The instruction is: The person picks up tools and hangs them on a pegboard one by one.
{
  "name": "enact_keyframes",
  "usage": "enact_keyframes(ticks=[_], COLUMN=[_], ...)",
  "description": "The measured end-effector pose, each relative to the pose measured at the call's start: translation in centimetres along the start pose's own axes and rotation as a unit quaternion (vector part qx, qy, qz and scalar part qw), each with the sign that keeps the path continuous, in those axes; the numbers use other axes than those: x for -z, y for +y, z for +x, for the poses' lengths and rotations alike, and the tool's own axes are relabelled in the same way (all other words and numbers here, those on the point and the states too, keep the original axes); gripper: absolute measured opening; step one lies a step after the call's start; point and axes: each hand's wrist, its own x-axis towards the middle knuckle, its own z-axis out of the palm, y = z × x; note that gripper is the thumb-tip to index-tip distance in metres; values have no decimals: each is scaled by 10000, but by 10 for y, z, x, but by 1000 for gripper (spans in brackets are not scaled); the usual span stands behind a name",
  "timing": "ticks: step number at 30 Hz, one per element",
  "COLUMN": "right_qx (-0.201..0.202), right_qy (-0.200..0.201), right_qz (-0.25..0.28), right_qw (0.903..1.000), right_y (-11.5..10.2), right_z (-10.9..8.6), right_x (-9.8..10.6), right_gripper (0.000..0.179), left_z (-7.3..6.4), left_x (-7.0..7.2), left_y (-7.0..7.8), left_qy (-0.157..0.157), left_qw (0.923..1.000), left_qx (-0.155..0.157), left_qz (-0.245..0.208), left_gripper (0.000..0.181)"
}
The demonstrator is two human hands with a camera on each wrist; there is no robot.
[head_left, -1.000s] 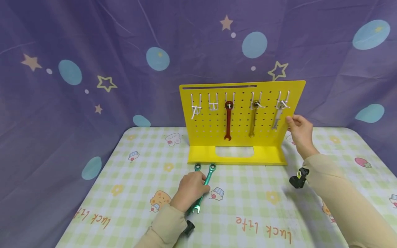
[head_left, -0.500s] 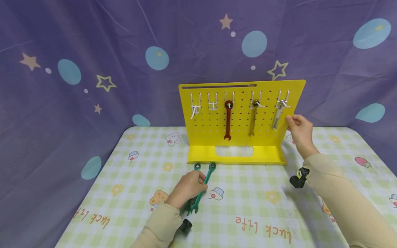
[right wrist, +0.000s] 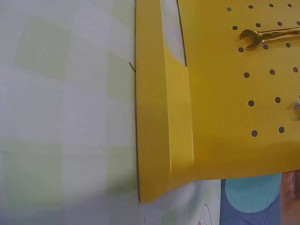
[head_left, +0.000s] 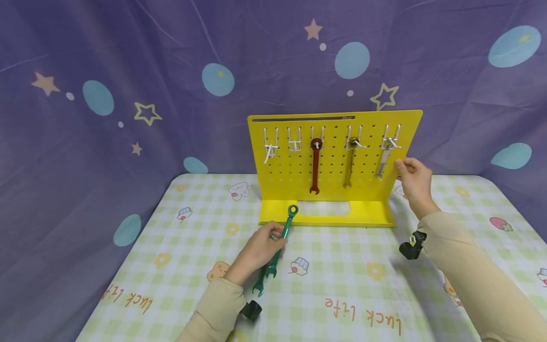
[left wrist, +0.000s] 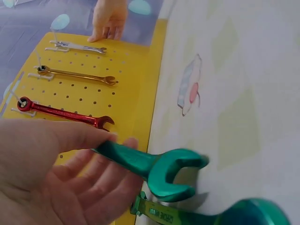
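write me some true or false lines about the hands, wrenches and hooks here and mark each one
1. The left hand holds a shiny green metal wrench. True.
2. On the yellow perforated board, a gold metal wrench hangs between a red metal wrench and a silver metal wrench. True.
3. The right hand holds the silver wrench. False: it holds the board's side edge.
4. The two leftmost white wire hooks in the head view hold no wrench. True.
5. The red wrench's open end points up. False: it points down.
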Motion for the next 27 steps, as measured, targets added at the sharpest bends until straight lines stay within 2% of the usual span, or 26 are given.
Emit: enact_keyframes(ticks=[4, 8, 13, 20, 27], right_qx=[-16, 3, -26, -146, -80], right_qy=[27, -1, -28, 2, 74], right_qz=[58, -144, -317, -587, -490], right_qw=[10000, 9999, 9995, 9982, 9987], right_y=[0, 0, 0, 2, 3], right_z=[0, 0, 0, 1, 2], right_x=[0, 0, 0, 1, 0], right_gripper=[8, 10, 18, 31, 19], left_z=[3, 6, 11, 19, 27], left_x=[0, 1, 3, 5, 7], left_y=[6, 13, 23, 36, 50], left_qy=[221, 464, 685, 964, 1316], left_qw=[9993, 9974, 9942, 9893, 9797], left_qx=[-162, -356, -512, -756, -1137], left_qz=[-241, -410, -659, -788, -999], left_gripper=[26, 27, 29, 27, 26])
